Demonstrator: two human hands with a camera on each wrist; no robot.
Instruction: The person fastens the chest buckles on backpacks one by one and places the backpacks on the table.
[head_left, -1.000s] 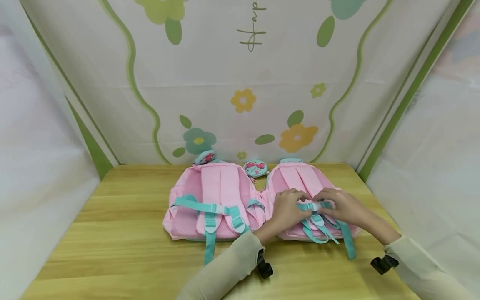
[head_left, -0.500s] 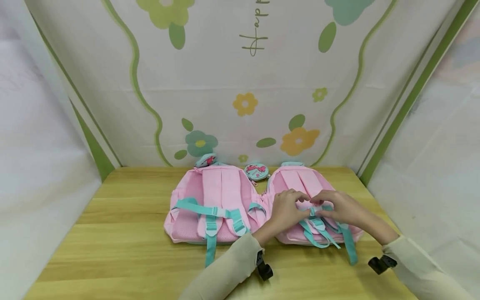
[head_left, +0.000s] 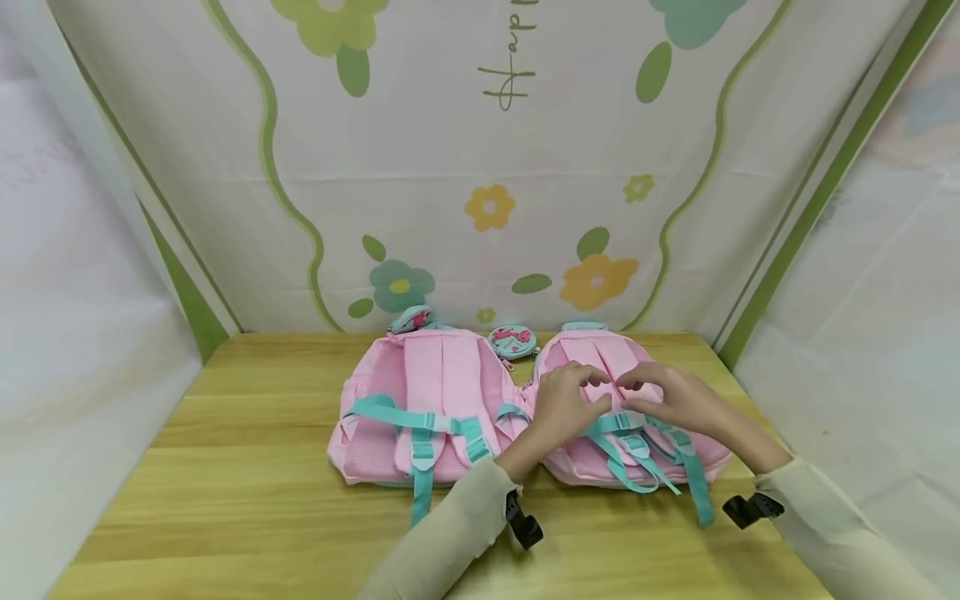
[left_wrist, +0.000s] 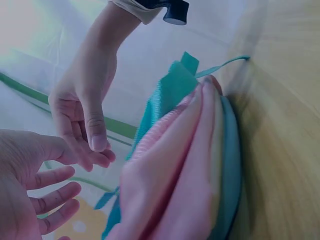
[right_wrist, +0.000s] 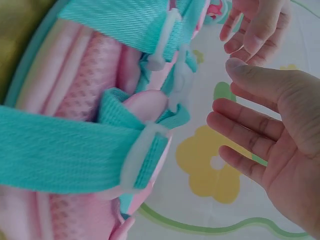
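Two pink backpacks with teal straps lie back side up on the wooden table. Above the right backpack (head_left: 573, 467) hover my left hand (head_left: 561, 404) and right hand (head_left: 678, 404), fingers loosely bent and holding nothing. Beneath them, the teal chest strap (head_left: 617, 422) runs across that backpack's shoulder straps. In the left wrist view, a gap separates both hands from the pink fabric (left_wrist: 165, 170). White plastic strap adjusters (right_wrist: 137, 157) and teal webbing (right_wrist: 60, 150) show in the right wrist view, apart from my right fingers. The left backpack (head_left: 367, 450) has its chest strap (head_left: 393, 414) joined across the front.
A round teal coin pouch (head_left: 513, 341) lies between the backpacks at the back. Another small pouch (head_left: 411, 319) sits at the left backpack's top. Flower-printed cloth (head_left: 450, 150) walls in the table (head_left: 225, 467) at the back and sides.
Both hands have let go of the right backpack's chest strap and risen a little off it. The strap, with its middle now uncovered, lies across the bag. The left backpack stays put.
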